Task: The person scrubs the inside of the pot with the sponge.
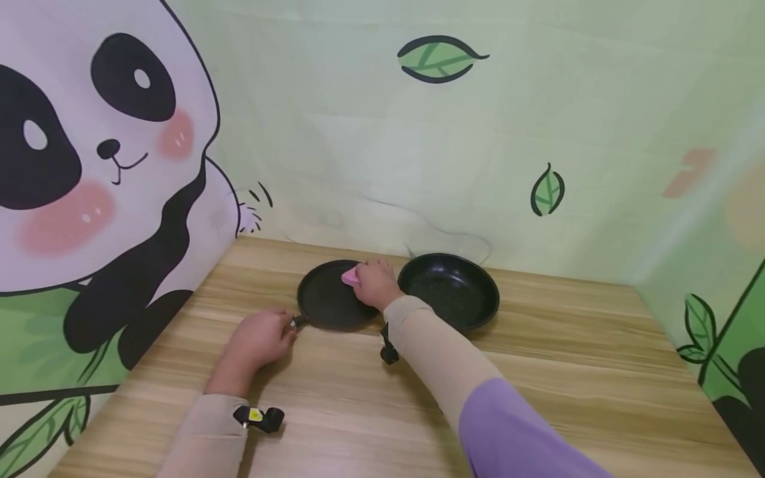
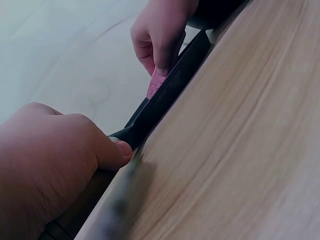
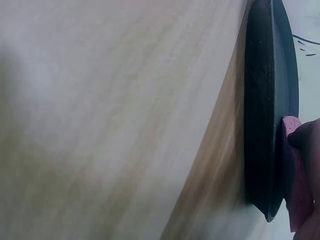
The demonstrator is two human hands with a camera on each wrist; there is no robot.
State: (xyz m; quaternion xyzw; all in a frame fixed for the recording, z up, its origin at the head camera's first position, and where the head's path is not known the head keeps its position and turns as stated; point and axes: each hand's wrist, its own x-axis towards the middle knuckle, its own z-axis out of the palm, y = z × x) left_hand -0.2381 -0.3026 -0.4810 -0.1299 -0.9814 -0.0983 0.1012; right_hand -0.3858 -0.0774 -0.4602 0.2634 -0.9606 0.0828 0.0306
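A flat black frying pan (image 1: 327, 302) lies on the wooden table, its handle pointing toward the lower left. My left hand (image 1: 261, 337) grips that handle; in the left wrist view the thumb of the left hand (image 2: 60, 155) lies along it near the pan's rim. Over the right part of the pan, my right hand (image 1: 378, 284) holds a pink sponge (image 1: 350, 277) against the inner surface. The right wrist view shows the sponge (image 3: 298, 185) just inside the rim of the pan (image 3: 260, 100), with only part of the hand visible.
A deeper black pan (image 1: 457, 292) stands just right of the flat one, partly behind the right forearm. The wooden table (image 1: 574, 358) runs back to a wall covering (image 1: 335, 166) printed with a panda and leaves.
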